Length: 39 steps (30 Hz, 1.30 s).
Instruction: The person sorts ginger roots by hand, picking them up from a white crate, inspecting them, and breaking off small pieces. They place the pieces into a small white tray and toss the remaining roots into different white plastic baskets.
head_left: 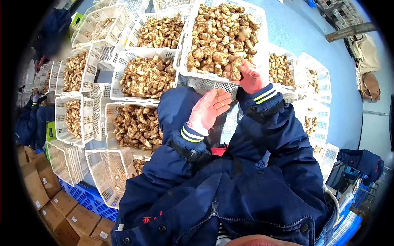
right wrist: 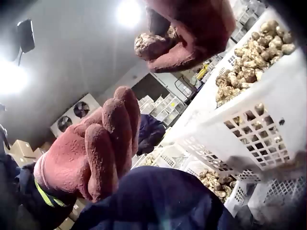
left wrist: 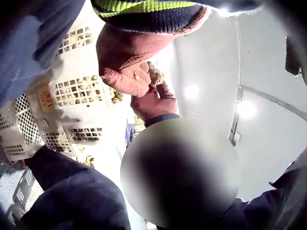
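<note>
I wear a navy jacket and red gloves. My right hand (head_left: 245,74) grips a brown mushroom (head_left: 235,68) at the near rim of a large white basket (head_left: 262,49) heaped with mushrooms. In the right wrist view that hand (right wrist: 192,33) curls round the mushroom (right wrist: 149,45). My left hand (head_left: 214,105) lies palm up just below and left of it, fingers nearly straight, with small brown bits on the fingers. The right wrist view shows its back (right wrist: 103,139), apart from the mushroom. In the left wrist view the left hand (left wrist: 125,67) is nearest, the right hand (left wrist: 153,103) beyond.
Several white baskets of mushrooms (head_left: 145,76) fill the area ahead and to the left. Empty baskets (head_left: 107,172) lean at lower left over a blue crate (head_left: 88,201) and cardboard boxes (head_left: 39,188). Other people in navy (head_left: 28,123) stand left and right (head_left: 365,162).
</note>
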Available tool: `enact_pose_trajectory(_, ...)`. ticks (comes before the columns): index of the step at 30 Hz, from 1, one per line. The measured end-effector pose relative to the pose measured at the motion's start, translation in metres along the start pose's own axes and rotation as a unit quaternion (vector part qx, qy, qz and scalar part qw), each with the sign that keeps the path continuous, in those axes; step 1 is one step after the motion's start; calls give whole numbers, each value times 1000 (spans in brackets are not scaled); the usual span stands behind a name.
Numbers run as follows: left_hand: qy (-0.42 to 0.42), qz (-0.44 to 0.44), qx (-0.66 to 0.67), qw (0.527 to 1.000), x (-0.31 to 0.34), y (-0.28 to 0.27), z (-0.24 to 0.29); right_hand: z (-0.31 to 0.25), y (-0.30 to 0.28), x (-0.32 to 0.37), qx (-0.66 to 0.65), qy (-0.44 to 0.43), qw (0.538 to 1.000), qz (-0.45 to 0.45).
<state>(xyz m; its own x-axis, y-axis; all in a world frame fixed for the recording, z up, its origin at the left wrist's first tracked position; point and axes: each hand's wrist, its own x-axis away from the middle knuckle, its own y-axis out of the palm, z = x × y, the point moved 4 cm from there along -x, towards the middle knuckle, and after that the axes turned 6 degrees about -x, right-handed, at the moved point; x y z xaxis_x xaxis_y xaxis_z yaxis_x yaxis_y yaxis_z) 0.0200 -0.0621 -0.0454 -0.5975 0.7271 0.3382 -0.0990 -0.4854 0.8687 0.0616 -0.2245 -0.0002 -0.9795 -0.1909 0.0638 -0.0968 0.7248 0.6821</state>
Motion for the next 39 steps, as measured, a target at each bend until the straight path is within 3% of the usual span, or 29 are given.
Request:
enact_pose_trajectory(2, 0, -6, 13, 1000, -2, -2, 1, -1, -1, 4, -38, 6, 997, 60)
enact_pose_trajectory(3, 0, -6, 15, 1000, -3, -3, 0, 2, 0, 4, -90, -16, 996, 10)
enact_pose_trajectory(5, 3, -4, 1, 1000, -2, -3, 0, 4, 6, 5, -111, -19, 994, 10)
enact_pose_trajectory(7, -11, 2, -24, 1000, -2, -1, -1, 5, 9, 3, 14, -23, 999, 35)
enact_pose_trajectory(12, -44, -38, -82, 995, 1, 11, 2, 13, 20, 1, -19, -25, 999, -18)
enact_pose_trajectory(15, -36, -63, -60, 996, 3, 20, 6, 17, 28, 5, -1, 50, 998, 24)
enact_pose_trajectory(17, -30, -61, -58, 996, 1, 17, 4, 21, 42, 9, 8, 68, 997, -21)
enact_pose_trajectory(20, 27, -5, -30, 999, 4, 10, 7, 21, 45, 11, 51, 30, 998, 7)
enact_pose_trajectory(23, 27, 48, -68, 996, 2, -4, 16, 5, 40, 12, 103, 8, 994, 24)
enact_pose_trajectory(25, 49, 72, -95, 992, 4, -6, 21, 1, 31, 13, 206, -25, 978, 34)
enact_pose_trajectory(26, 83, 88, -187, 975, 4, -5, 27, -8, 33, 14, 454, -101, 885, 9)
enact_pose_trajectory(27, 117, 101, -277, 948, 4, -2, 32, -12, 38, 18, 668, -168, 725, -16)
enact_pose_trajectory(29, 132, 94, -293, 942, 3, 4, 34, -19, 75, 15, 786, -200, 584, -46)
enact_pose_trajectory(31, 135, 154, -443, 873, 4, 7, 35, -7, 68, 24, 814, -173, 549, -79)
enact_pose_trajectory(33, 152, 153, -407, 888, 5, 7, 35, -2, 44, 28, 775, -133, 617, -22)
enact_pose_trajectory(35, 170, 132, -307, 927, 5, 9, 37, -1, 10, 42, 606, -26, 788, 107)
enact_pose_trajectory(36, 180, 110, -283, 936, 6, 10, 38, -1, -17, 47, 458, -17, 874, 162)
enact_pose_trajectory(37, 179, 108, -284, 936, 5, 11, 39, -19, -24, 58, 377, -53, 888, 258)
enact_pose_trajectory(38, 150, 109, -296, 937, 4, 11, 38, -27, -82, 57, 236, -86, 925, 284)
enact_pose_trajectory(39, 118, 110, -308, 938, 3, 10, 35, -46, -87, 63, 136, -128, 929, 320)
